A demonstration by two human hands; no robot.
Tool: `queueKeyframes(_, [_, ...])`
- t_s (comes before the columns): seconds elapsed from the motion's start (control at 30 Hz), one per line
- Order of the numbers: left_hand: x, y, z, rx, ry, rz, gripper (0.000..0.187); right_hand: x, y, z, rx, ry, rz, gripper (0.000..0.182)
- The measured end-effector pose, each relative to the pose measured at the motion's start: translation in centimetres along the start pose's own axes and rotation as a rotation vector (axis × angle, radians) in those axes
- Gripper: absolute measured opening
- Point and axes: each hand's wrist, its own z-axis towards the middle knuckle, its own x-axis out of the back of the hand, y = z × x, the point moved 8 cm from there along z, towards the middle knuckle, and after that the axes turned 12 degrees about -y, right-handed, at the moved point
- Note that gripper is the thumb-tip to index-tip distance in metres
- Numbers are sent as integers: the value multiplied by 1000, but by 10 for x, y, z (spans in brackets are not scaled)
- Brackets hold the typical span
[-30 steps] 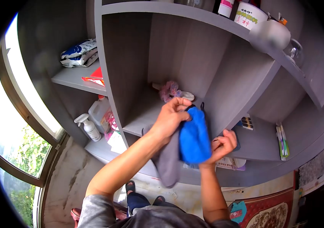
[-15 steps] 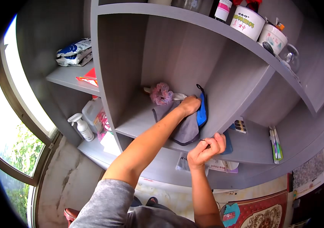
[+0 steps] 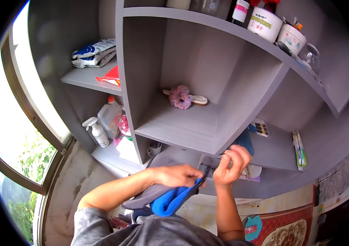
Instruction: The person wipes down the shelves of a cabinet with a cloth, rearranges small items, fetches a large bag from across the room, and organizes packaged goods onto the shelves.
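My left hand (image 3: 178, 175) is closed on a grey-and-blue cloth (image 3: 169, 201) with dark edging. The cloth hangs folded in front of my body, below the shelf's front edge. To the right of it, my right hand (image 3: 232, 166) is raised with its fingers curled together. A small dark thin tip sticks out from those fingers, too small to name. Inside the middle compartment, a pink scrunchie (image 3: 180, 97) lies around or over a long white item with a brown edge (image 3: 199, 100).
The grey shelf unit (image 3: 174, 127) has a spray bottle (image 3: 99, 133), a plastic jug (image 3: 109, 119) and white-and-blue packets (image 3: 94, 53) at left. Overhead are a white tub (image 3: 264, 25) and a dark bottle (image 3: 239, 12). Packaged toothbrushes (image 3: 299, 151) stand at right. A window (image 3: 35, 143) is at far left.
My left hand has pulled the cloth out of the middle compartment, down and toward my body. The white item behind the scrunchie now shows more. My right hand stays raised and curled, slightly shifted right.
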Motion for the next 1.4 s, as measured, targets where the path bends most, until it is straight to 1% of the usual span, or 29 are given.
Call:
queueKeyframes(0.07, [-9, -17, -25, 92, 36, -321, 30, -17, -3, 2, -58, -221, 63, 8])
queueKeyframes(0.1, [-7, -22, -37, 120, 89, -458, 24, -29, -6, 3, -89, -331, 96, 9])
queueKeyframes(0.13, [-3, -30, -47, 87, 122, -503, 20, -40, -8, 7, -164, -334, 121, 14])
queueKeyframes(0.2, [-2, -25, -64, 22, 190, -540, 18, -65, -10, 11, -172, -451, 21, 19])
queueKeyframes(0.3, [-7, -20, -85, 134, 179, -523, 17, -107, 11, 11, -265, -654, -153, 25])
queueKeyframes(0.4, [-4, -14, -103, 119, 178, -546, 17, -134, 34, 8, -379, -848, -365, 30])
queueKeyframes(0.43, [3, -15, -109, 65, 208, -471, 17, -137, 41, 9, -412, -842, -392, 30])
queueKeyframes(0.5, [7, -9, -124, 78, 272, -503, 17, -139, 49, 7, -478, -844, -442, 32])
queueKeyframes(0.57, [12, -14, -141, 85, 311, -521, 16, -133, 39, 7, -496, -775, -441, 33])
queueKeyframes(0.6, [17, -17, -150, 87, 365, -482, 15, -128, 31, 11, -501, -738, -440, 33])
queueKeyframes(0.67, [32, -7, -169, 35, 509, -393, 14, -129, -4, 12, -398, -751, -117, 36])
queueKeyframes(0.7, [36, 3, -177, 23, 629, -466, 13, -126, -26, 13, -342, -752, 46, 37])
queueKeyframes(0.73, [46, 4, -186, -57, 701, -488, 12, -136, -43, 2, -490, -909, 450, 43])
queueKeyframes(0.77, [58, 6, -194, -192, 860, -475, 12, -142, -67, -9, -642, -1071, 809, 51])
queueKeyframes(0.8, [65, 9, -202, -329, 1018, -456, 14, -147, -87, -20, -548, -1124, 1062, 61])
queueKeyframes(0.83, [67, 27, -200, -441, 1048, -406, 20, -148, -109, -21, -562, -1130, 1321, 76])
queueKeyframes(0.87, [70, 21, -202, -452, 1118, -315, 28, -153, -122, -33, -600, -1119, 1427, 90])
queueKeyframes(0.93, [66, 1, -191, -523, 1171, -261, 35, -151, -131, -26, -369, -952, 1011, 99])
queueKeyframes(0.97, [58, 10, -181, -570, 1050, -215, 43, -155, -126, -33, -539, -879, 1095, 98])
queueKeyframes(1.0, [55, 4, -178, -557, 1006, -250, 43, -150, -120, -26, -668, -797, 1103, 84])
queueKeyframes(1.07, [55, 2, -186, -586, 1032, -293, 39, -147, -96, -31, -799, -669, 973, 71])
queueKeyframes(1.1, [55, -1, -190, -601, 1023, -421, 38, -136, -85, -18, -756, -551, 884, 60])
queueKeyframes(1.13, [61, 6, -199, -638, 1069, -374, 34, -129, -73, -6, -761, -537, 787, 59])
queueKeyframes(1.17, [66, -3, -210, -581, 1128, -356, 34, -126, -61, 7, -734, -519, 761, 60])
queueKeyframes(1.2, [73, -13, -221, -523, 1184, -335, 35, -119, -63, 34, -565, -557, 553, 62])
queueKeyframes(1.27, [75, -26, -230, -500, 1265, -342, 30, -136, -71, 60, -419, -681, 304, 62])
queueKeyframes(1.33, [68, -27, -227, -457, 1244, -342, 20, -178, -77, 44, -346, -919, 57, 65])
queueKeyframes(1.37, [64, -29, -223, -430, 1243, -373, 18, -200, -83, 30, -204, -969, -68, 62])
queueKeyframes(1.4, [62, -34, -221, -406, 1223, -373, 18, -208, -97, 27, -119, -988, -141, 55])
